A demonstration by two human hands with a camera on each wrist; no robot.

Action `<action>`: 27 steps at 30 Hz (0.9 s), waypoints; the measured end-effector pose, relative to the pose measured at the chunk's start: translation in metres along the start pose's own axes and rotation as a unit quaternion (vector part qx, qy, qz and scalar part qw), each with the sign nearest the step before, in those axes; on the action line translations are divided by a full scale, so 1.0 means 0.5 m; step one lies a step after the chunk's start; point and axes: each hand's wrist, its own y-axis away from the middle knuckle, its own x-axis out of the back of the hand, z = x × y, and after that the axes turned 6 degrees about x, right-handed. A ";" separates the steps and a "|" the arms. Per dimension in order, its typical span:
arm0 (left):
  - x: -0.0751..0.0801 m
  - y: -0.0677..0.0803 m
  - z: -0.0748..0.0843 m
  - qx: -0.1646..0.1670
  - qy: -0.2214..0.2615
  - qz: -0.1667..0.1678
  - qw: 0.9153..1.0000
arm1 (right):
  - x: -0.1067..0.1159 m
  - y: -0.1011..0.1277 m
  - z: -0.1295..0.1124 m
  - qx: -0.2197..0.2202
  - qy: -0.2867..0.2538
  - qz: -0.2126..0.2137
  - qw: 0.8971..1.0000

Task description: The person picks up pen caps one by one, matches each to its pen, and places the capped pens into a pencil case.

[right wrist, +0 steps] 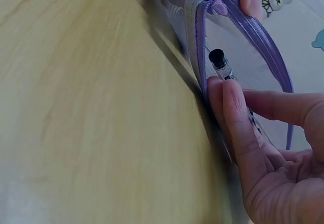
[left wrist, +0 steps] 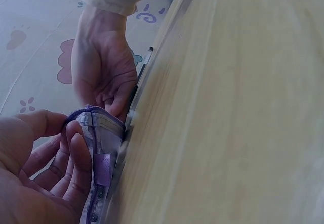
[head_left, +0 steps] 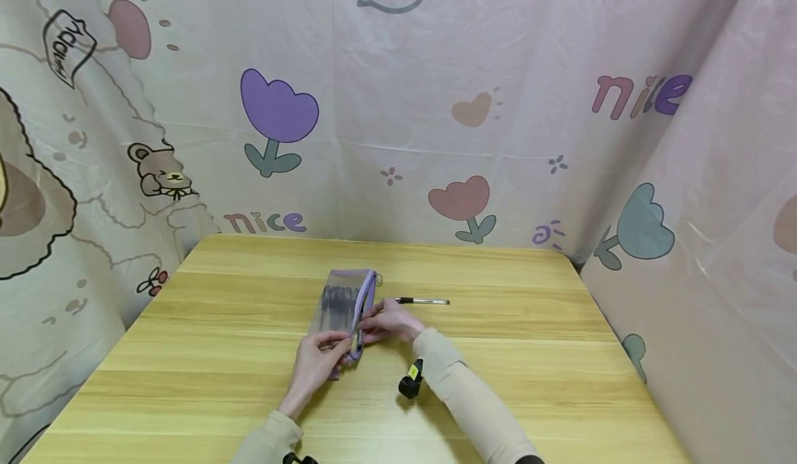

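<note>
A see-through pencil case (head_left: pixel 339 301) with purple zipper edging lies on the table, and dark pens show through its side. My left hand (head_left: pixel 314 364) pinches the near end of the case by its rim, as the left wrist view shows at the purple edging (left wrist: pixel 103 169). Between the thumb and fingers of my right hand (head_left: pixel 391 320) is a clear pen (right wrist: pixel 220 62) with a black end. That pen lies within the unzipped mouth of the case, framed by the purple zipper (right wrist: pixel 263 47). The pen's far part is hidden behind the fingers.
Just beyond the right hand, another pen (head_left: pixel 429 301) with a black grip lies on the wooden table (head_left: pixel 529 353). A black wrist camera (head_left: pixel 411 379) is at the right forearm. Printed cloth (head_left: pixel 386 90) hangs behind and at both sides.
</note>
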 end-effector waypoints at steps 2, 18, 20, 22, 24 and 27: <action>0.001 0.001 0.000 -0.011 -0.005 -0.002 1.000 | -0.004 -0.004 -0.002 -0.001 0.001 0.004 1.000; 0.001 0.001 0.000 0.001 0.005 0.003 1.000 | -0.009 0.009 0.017 0.080 0.026 0.033 0.996; 0.001 0.000 0.000 0.005 0.009 0.004 1.000 | 0.000 0.022 0.023 0.110 0.028 0.030 0.993; 0.001 0.000 -0.001 0.007 0.010 0.005 1.000 | 0.014 0.035 0.031 0.140 0.037 0.024 0.989; 0.001 0.000 -0.001 0.007 0.010 0.005 1.000 | 0.031 0.047 0.037 0.167 0.056 0.030 0.984; 0.003 0.001 -0.001 0.006 0.009 0.005 1.000 | 0.061 0.060 0.044 0.202 0.106 0.065 0.971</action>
